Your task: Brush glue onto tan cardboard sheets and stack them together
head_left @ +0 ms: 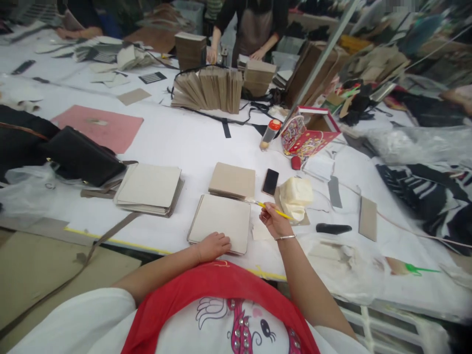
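Observation:
In my right hand is a thin brush with a yellow handle, its bristle end pointing left over the edge between two stacks of board. My left hand rests on the near edge of a stack of pale square boards, fingers lying flat and slightly bent. Just behind that is a stack of tan boards. To the right of the brush stands a cream-coloured block-like container, smeared with pale material. A black phone lies between the tan boards and the container.
Another board stack lies left, beside a black bag. A pink sheet, a red-capped bottle and a red patterned box sit farther back. Across the table a co-worker handles board stacks. A slanted metal pole rises at right.

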Available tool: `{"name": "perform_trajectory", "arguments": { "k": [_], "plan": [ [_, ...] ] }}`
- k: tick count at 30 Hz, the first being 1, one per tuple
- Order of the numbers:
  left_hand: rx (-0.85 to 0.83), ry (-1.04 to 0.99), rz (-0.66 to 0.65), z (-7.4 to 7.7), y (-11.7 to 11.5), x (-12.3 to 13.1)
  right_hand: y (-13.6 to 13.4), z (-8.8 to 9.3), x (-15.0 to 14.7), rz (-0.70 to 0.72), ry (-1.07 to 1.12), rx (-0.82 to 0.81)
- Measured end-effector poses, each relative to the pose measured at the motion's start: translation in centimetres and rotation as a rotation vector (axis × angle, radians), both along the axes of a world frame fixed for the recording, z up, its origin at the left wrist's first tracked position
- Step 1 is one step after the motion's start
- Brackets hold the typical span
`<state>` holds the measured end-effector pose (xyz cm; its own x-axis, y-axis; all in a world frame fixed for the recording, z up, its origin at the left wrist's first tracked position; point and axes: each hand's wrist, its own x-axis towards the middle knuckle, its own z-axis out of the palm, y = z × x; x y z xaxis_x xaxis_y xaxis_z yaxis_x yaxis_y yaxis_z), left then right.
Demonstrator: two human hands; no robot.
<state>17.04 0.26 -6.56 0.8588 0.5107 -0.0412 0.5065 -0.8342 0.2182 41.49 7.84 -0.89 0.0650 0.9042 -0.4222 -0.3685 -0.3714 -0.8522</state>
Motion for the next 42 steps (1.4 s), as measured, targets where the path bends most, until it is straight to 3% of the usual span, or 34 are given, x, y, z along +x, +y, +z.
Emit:
{"name": "perform_trajectory", "arguments": {
  "k": [3,6,11,14,16,19,23,27,31,34,38,40,42],
  "plan": [
    [-0.048,0.015,0.151,-0.2,-0.2,-0.1,1.4,-0.1,-2.9,0.109,-0.093,0.072],
    [-0.107,0.026,0.270,-0.6,-0.2,0.2,2.4,-0.2,-6.6,0.357,-0.260,0.154],
    [-0.194,0.041,0.300,-1.1,-0.2,0.6,2.5,-1.0,-12.1,0.914,-0.455,0.257],
    [-0.211,0.016,0.301,-1.2,-0.2,0.5,3.0,-2.0,-13.9,1.075,-0.506,0.236],
    [-0.210,0.003,0.294,-1.3,-0.2,0.3,4.0,-2.7,-14.4,1.017,-0.534,0.236],
    [-0.215,-0.002,0.298,-1.2,-0.1,0.1,5.8,-3.3,-14.2,0.761,-0.611,0.223],
    [-0.266,-0.004,0.319,-1.3,0.0,0.0,6.7,-3.4,-11.6,0.492,-0.741,0.188],
    [-0.361,0.014,0.341,-1.6,0.0,0.2,5.1,-3.1,-6.6,0.284,-0.870,0.138],
    [-0.440,0.009,0.384,-1.7,0.1,0.3,1.3,-2.8,-3.1,0.118,-0.952,0.113],
    [-0.479,0.005,0.412,-1.2,0.1,0.5,-3.0,-2.5,-2.7,0.115,-0.992,0.156],
    [-0.517,-0.003,0.422,-0.5,0.1,0.5,-8.5,-1.5,-3.0,0.253,-0.988,0.127],
    [-0.531,-0.006,0.425,-0.1,0.2,0.5,-9.3,-0.8,-2.6,0.305,-0.964,0.088],
    [-0.538,-0.025,0.412,0.6,0.9,0.4,-8.0,0.1,-1.8,0.313,-0.930,0.059]
  ]
}}
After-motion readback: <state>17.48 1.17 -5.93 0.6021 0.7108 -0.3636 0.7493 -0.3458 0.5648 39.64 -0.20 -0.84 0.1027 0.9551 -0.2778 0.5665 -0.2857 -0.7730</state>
